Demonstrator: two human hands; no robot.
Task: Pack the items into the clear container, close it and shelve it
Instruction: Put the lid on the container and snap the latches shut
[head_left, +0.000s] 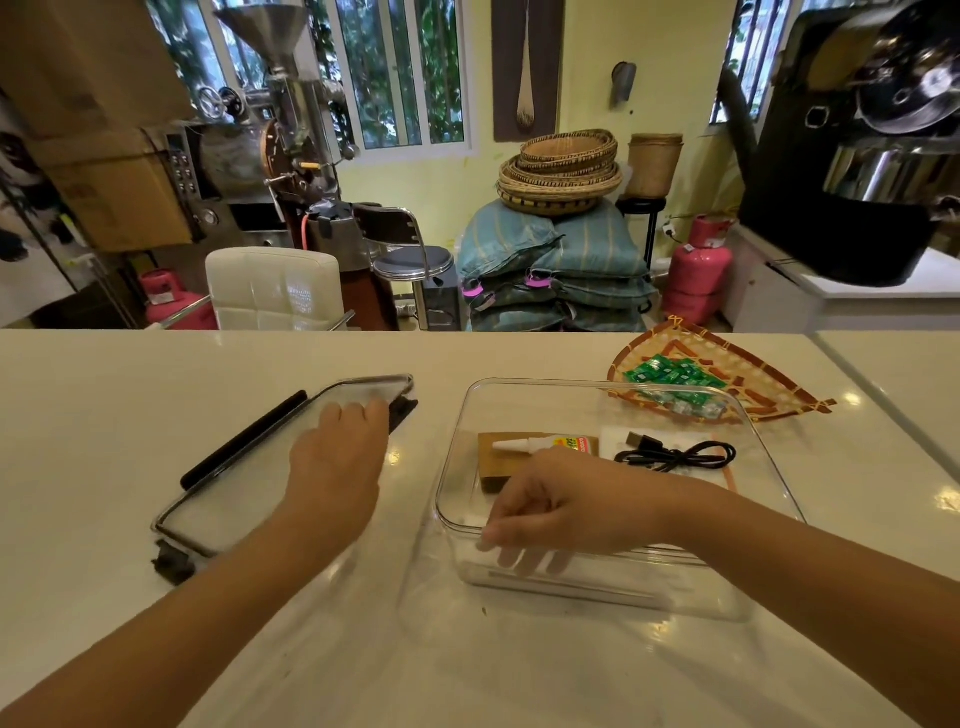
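room: workshop-like space, coffee roaster machines left and right, stacked woven baskets (561, 169) on blue-green sacks (556, 265) at the back, pink gas cylinder (696, 267) beside them.
surface: glossy white counter (156, 374), near edge runs across the whole view.
clear container (769, 462): open, right of centre on the counter, long axis roughly left-right.
contents: brown block (498, 462) with a glue tube (540, 444) lying across its top, nozzle pointing left; coiled black USB cable (675, 454) on a white card, right half of the container.
lid (249, 483): flat on the counter, left of the container and apart from it, long axis diagonal from near-left to far-right; dark latches at its edges.
left hand (337, 452): palm down on the far part of the lid, fingers spread flat, not curled around anything.
right hand (561, 499): over the container's near wall, fingers hooked down over the rim, touching it; cannot tell if it pinches the wall.
obstruction: right hand and forearm cover the near-right part of the container.
woven tray (769, 384): just behind the container, holds green wrapped sachets (670, 376); partly seen through the far wall.
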